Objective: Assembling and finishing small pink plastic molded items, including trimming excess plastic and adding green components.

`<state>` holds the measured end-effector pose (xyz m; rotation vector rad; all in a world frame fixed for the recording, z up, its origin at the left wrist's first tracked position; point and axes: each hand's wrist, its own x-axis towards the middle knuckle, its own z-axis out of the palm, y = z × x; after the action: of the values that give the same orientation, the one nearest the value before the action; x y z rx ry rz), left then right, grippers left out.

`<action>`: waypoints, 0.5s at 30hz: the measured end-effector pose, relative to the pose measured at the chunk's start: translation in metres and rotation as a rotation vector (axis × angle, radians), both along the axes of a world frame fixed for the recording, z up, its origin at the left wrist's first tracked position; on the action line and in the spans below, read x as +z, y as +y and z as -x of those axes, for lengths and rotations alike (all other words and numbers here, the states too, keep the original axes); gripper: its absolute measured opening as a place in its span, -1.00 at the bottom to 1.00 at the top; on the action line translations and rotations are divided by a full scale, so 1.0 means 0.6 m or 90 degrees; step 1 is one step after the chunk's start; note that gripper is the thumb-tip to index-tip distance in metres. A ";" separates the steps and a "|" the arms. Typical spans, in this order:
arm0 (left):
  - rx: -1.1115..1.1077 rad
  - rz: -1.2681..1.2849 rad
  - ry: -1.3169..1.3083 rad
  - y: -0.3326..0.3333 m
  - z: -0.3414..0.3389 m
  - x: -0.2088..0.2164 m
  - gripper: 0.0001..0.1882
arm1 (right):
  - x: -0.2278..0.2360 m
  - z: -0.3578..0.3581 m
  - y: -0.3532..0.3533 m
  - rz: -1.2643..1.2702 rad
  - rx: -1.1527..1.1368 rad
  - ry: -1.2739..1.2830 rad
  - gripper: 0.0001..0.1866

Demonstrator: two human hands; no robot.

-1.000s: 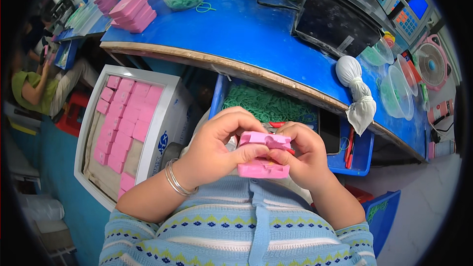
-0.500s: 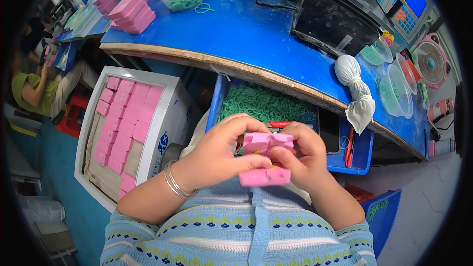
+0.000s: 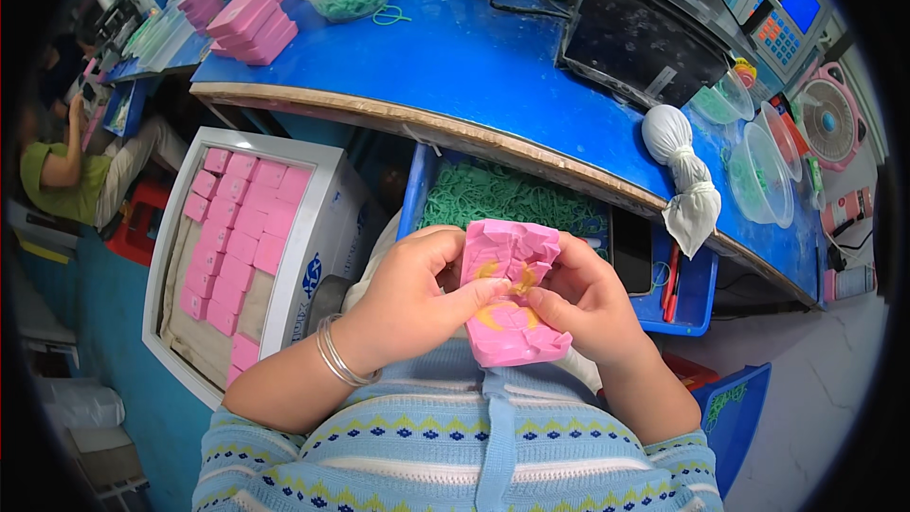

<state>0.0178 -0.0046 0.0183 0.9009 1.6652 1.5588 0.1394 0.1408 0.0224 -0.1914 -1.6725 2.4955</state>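
Observation:
A pink block-shaped rubber mold (image 3: pixel 512 347) is spread apart in front of my chest, its uneven inner faces turned up. Curved yellow marks show on those faces, with a small yellowish piece near the middle. My left hand (image 3: pixel 412 294) grips the mold's left side, thumb pressed toward the fold. From the other side my right hand (image 3: pixel 590 308) holds it, with thumb and fingertips at the yellowish piece. Fingers behind the mold are partly hidden. Beneath and beyond it, an open blue drawer (image 3: pixel 409 204) holds tangled green pieces (image 3: pixel 512 194).
Pink blocks fill much of a white-rimmed box (image 3: pixel 322 156) at left. More pink blocks (image 3: pixel 254 24) are stacked on the blue table (image 3: pixel 455 57), near bowls (image 3: pixel 349 8) of green pieces. A tied white cloth bundle (image 3: pixel 675 152) overhangs the edge. A co-worker (image 3: pixel 59 171) sits far left.
The pink mold has been opened wider and tilted up, so its inside with yellow marks now shows. Both hands have moved slightly apart around it.

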 end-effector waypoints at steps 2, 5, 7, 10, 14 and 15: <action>0.000 -0.003 -0.017 0.001 0.000 -0.002 -0.79 | -0.001 -0.001 0.002 -0.050 -0.016 -0.001 -0.60; -0.006 -0.027 -0.037 0.003 -0.002 -0.001 -0.80 | 0.000 -0.003 0.003 -0.079 -0.007 -0.012 -0.54; -0.014 -0.048 -0.041 0.003 -0.001 0.002 -0.80 | 0.009 -0.004 0.000 -0.056 -0.017 -0.032 -0.51; -0.039 -0.042 0.036 0.001 0.005 0.004 -0.79 | 0.011 -0.002 -0.004 -0.043 -0.036 -0.039 -0.46; -0.079 -0.067 0.104 -0.001 0.014 0.005 -0.78 | 0.010 -0.003 -0.004 -0.055 -0.050 -0.009 -0.45; -0.093 -0.069 0.128 -0.002 0.016 0.005 -0.78 | 0.006 -0.003 -0.002 -0.055 -0.049 -0.008 -0.45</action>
<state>0.0084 -0.0058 0.0211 1.2426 1.6214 1.5115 0.1411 0.1395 0.0260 -0.2586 -1.7389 2.3665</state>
